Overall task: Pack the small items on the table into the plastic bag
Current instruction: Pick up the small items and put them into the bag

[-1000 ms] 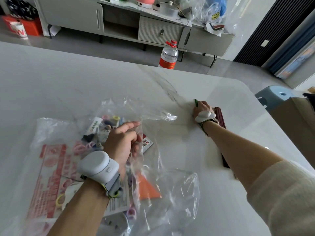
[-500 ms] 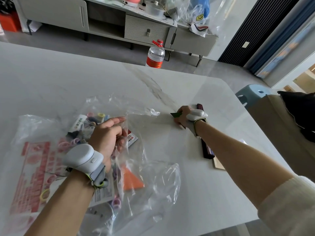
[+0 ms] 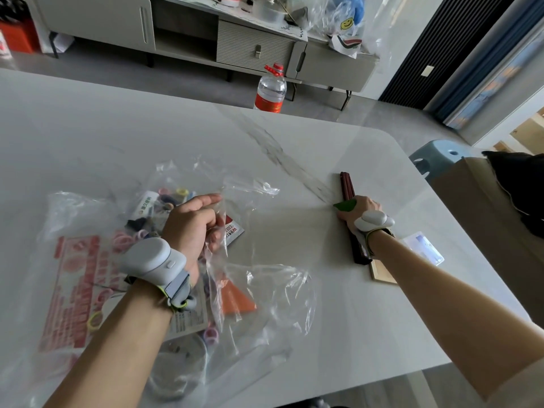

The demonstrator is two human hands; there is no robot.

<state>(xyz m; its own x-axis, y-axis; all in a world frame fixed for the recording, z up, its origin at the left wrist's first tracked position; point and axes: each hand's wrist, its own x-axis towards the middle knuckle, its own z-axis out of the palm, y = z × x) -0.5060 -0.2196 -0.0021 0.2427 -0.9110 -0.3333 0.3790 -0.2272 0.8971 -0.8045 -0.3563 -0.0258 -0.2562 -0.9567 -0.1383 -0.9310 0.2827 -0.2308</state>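
Note:
A clear plastic bag point(image 3: 265, 293) lies crumpled on the white table point(image 3: 147, 128), holding several small coloured rings, paper packets and an orange triangular piece point(image 3: 235, 298). My left hand point(image 3: 191, 228) pinches the bag's upper film at its mouth. My right hand point(image 3: 357, 212) is at the right, closed on a small green piece point(image 3: 344, 205). It rests over a long dark red bundle of sticks point(image 3: 346, 187), which lies on the table and runs under my wrist.
A thin wooden piece point(image 3: 381, 273) and a clear card point(image 3: 424, 248) lie by my right forearm. A brown bag point(image 3: 500, 231) and blue stool point(image 3: 432, 156) stand past the table's right edge. A water bottle point(image 3: 270, 89) and a grey cabinet point(image 3: 176, 28) are beyond.
My right hand has drawn back from the far table, now gripping the green piece, and come down onto the dark red bundle. My left hand has stayed on the bag.

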